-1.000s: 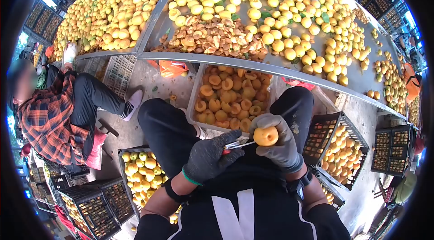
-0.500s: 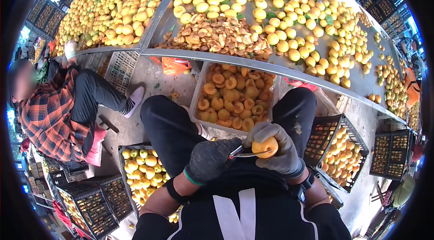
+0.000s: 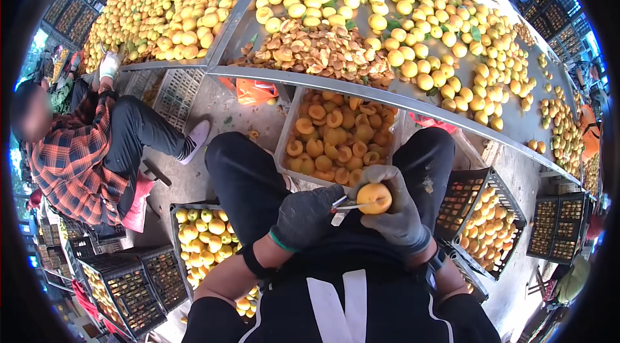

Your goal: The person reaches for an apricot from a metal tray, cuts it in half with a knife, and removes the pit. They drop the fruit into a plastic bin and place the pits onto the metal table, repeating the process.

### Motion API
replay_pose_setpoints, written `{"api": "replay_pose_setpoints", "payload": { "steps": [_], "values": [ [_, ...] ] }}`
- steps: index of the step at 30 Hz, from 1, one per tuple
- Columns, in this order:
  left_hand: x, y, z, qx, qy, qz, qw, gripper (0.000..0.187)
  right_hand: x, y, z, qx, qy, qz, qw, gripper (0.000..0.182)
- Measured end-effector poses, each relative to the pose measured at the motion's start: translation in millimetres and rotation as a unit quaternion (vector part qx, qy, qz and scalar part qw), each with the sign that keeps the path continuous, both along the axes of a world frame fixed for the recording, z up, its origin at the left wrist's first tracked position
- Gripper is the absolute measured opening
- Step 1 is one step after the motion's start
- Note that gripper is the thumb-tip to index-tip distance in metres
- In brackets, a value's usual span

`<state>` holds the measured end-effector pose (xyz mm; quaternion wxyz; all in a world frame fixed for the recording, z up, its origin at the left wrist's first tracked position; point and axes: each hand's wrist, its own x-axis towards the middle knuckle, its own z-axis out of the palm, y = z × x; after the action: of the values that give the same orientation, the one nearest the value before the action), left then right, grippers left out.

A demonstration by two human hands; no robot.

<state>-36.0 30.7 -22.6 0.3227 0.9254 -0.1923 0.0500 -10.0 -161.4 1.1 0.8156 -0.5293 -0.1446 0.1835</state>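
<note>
My left hand [image 3: 303, 217], in a dark grey glove with a green cuff, is wrapped round a small metal tool [image 3: 340, 204] with a red part. The tool's thin tip lies against a yellow-orange fruit [image 3: 374, 198]. In a lighter grey glove, my right hand [image 3: 395, 207] holds this fruit between thumb and fingers. Just beyond both hands, a white crate [image 3: 282, 143] of halved fruit stands between my knees. A metal table [image 3: 290, 81] behind it bears whole fruit [image 3: 429, 46] and a heap of brownish pieces [image 3: 320, 49].
Black crates of fruit stand on the left [image 3: 173, 214] and right [image 3: 510, 188]. A person in a plaid shirt [image 3: 74, 155] sits at the left, one gloved hand at the table's edge. An orange bag [image 3: 255, 92] hangs under the table.
Both hands, with the tool and fruit, have moved slightly up, and the fruit has turned a little. The view has shifted slightly. The person at the top right has changed posture.
</note>
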Motion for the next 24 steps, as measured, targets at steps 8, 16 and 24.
{"api": "replay_pose_setpoints", "payload": {
  "steps": [8, 16, 24],
  "values": [
    [2, -13, 2, -0.052, 0.149, 0.042, 0.987, 0.026, 7, 11, -20, 0.087, 0.061, -0.047, 0.993, 0.057],
    [13, -9, -7, -0.026, 0.133, 0.061, 0.989, 0.036, 17, 12, -20, 0.05, 0.062, -0.033, 0.996, 0.049],
    [18, -23, -23, -0.05, 0.096, 0.096, 0.989, 0.029, 18, 33, -25, 0.201, 0.194, -0.087, 0.956, 0.056]
  ]
}}
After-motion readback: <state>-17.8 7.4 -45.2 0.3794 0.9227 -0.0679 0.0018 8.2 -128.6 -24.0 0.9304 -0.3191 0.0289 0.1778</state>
